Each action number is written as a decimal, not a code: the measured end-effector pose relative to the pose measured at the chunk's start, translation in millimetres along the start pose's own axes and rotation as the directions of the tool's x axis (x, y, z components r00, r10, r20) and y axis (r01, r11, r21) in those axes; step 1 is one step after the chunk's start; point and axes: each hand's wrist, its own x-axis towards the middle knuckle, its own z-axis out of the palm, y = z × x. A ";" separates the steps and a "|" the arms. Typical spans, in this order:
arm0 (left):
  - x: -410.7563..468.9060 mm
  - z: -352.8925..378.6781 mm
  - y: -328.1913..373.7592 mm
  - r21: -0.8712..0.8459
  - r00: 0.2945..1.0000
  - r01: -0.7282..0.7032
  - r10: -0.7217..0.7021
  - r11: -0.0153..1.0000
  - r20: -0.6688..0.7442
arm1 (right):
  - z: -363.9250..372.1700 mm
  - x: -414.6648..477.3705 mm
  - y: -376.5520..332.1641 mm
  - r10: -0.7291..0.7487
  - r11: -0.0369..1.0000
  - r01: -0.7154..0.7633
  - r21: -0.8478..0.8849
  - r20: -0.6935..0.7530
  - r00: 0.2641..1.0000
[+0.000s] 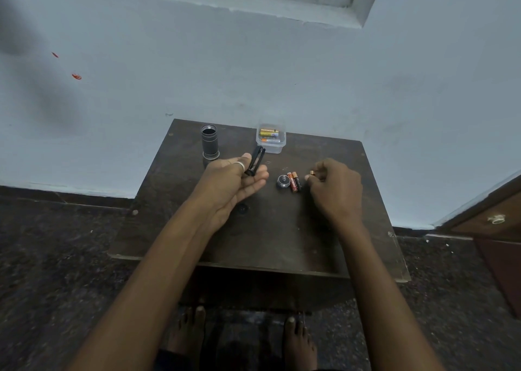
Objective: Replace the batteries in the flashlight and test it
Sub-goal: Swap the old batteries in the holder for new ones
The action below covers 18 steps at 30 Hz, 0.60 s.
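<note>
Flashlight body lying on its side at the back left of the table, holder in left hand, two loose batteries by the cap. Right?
Not quite. In the head view the flashlight body stands upright, open end up. The rest holds: holder in left hand, two batteries beside the cap.

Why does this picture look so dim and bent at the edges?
Head view: the light is low and bluish, without glare. The wide lens bends the window ledge and stretches the arms. The battery labels near the right hand are too small to read, and the black holder in the left hand shows little detail.
</note>
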 end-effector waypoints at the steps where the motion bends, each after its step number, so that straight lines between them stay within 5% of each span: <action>1: 0.0 0.2 0.1 -0.003 1.000 0.005 -0.005 1.000 0.000 | 1.7 -0.2 0.3 -0.005 1.000 0.005 -0.010 -0.002 1.000; 18: 2.5 0.1 1.9 -0.060 0.999 0.041 -0.042 0.997 -0.028 | -1.7 11.7 -20.2 -0.108 0.991 0.112 0.068 -0.071 0.992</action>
